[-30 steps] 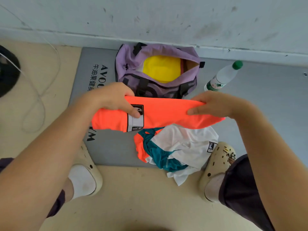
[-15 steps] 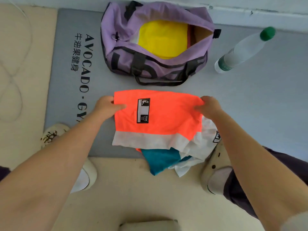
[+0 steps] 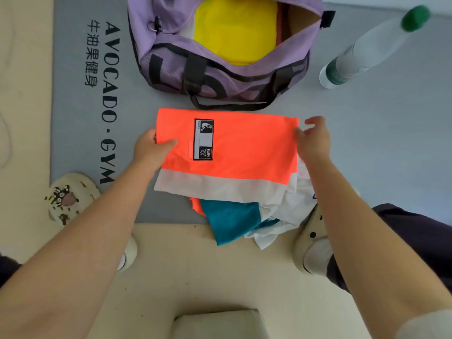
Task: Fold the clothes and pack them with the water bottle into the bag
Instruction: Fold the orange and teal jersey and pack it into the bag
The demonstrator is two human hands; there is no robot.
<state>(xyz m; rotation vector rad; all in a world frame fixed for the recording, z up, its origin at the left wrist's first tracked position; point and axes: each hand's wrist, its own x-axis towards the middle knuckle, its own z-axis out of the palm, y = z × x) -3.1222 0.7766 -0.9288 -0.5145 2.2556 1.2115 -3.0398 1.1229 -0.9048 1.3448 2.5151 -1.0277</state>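
The orange garment (image 3: pixel 232 152), w/ a white band along its near edge and a black patch on the front, lies flat on the grey mat (image 3: pixel 367 148), just in front of the purple bag (image 3: pixel 220 77) and partly on top of a loose heap of teal and white clothes (image 3: pixel 256 216). The left hand (image 3: pixel 151 148) pinches the garment's left edge, thumb on top and the other fingers hidden below the cloth. The right hand (image 3: pixel 314 143) is at the right edge w/ fingers spread and relaxed; it holds nothing, only a fingertip seems to touch the corner. The cloth looks thin, light and very soft, prob. a smooth sports fabric, so I think it will sag and slide out of shape if taken by one point only. Better to take it at two corners or along a folded edge w/ both hands, and to press it flat after each fold. The heap under it makes the base uneven, so folds may go crooked. The bag is open, its zip gap wide, w/ a yellow item (image 3: pixel 234 30) already inside; its walls are soft and may fall inward. The water bottle (image 3: pixel 367 47) lies on its side on the mat, right of the bag, apart from it. It is stiff, round and can roll, so grip it around the middle.
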